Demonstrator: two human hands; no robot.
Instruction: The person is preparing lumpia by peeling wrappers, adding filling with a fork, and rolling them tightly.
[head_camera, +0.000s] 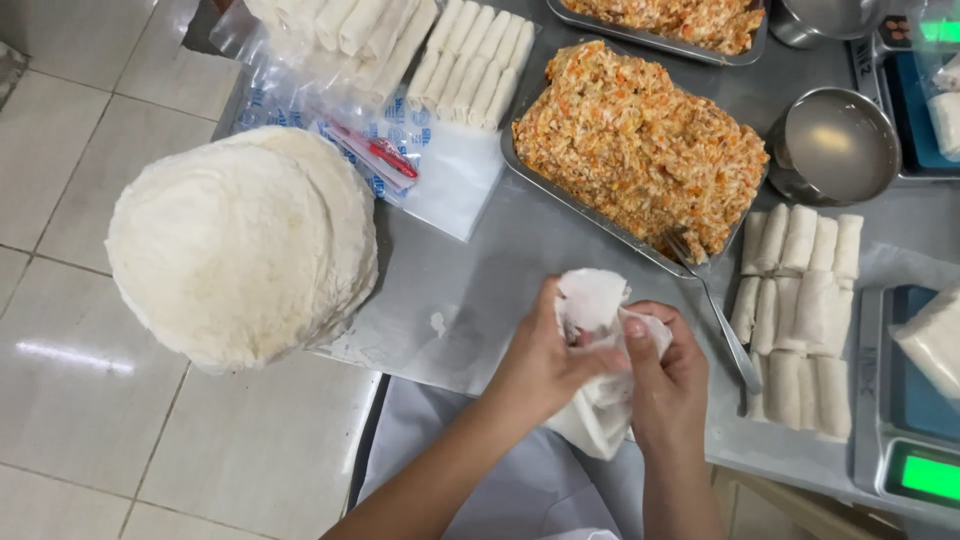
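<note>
- We've got both hands meeting over the front edge of the steel table (480, 290), working one thin white wrapper (598, 340) between them.
- Our left hand (545, 360) pinches the wrapper's upper flap, thumb and fingers closed on the sheet; our right hand (665, 365) is clamped on the other side, thumb pressed on top.
- The wrapper sits up off the table, crumpled and half folded, its lower corner hanging down toward our lap.
- To our eye this is a peel-and-spread moment: best done with light fingertip pressure, pulling evenly from both edges so the thin sheet doesn't tear.
- We'd keep the pull slow and flat, not twisting; a sheet this thin likely sticks to itself where it bunches.
- Both forearms come in from the bottom, wrists bent inward, knuckles nearly touching, palms facing each other.
- Left of us, the tall stack of round wrappers (240, 245) overhangs the table edge, well apart from the hands.
- Straight ahead, the metal tray of orange-flecked filling (630, 140), with a fork (715, 310) leaning out of its near corner, just beside our right hand.
- To the right, finished rolls (800, 310) lie in rows; more rolls rest on a plastic bag (450, 170) further back.
- A steel bowl (835, 145) and a scale with a green display (925, 470) sit at the right.
</note>
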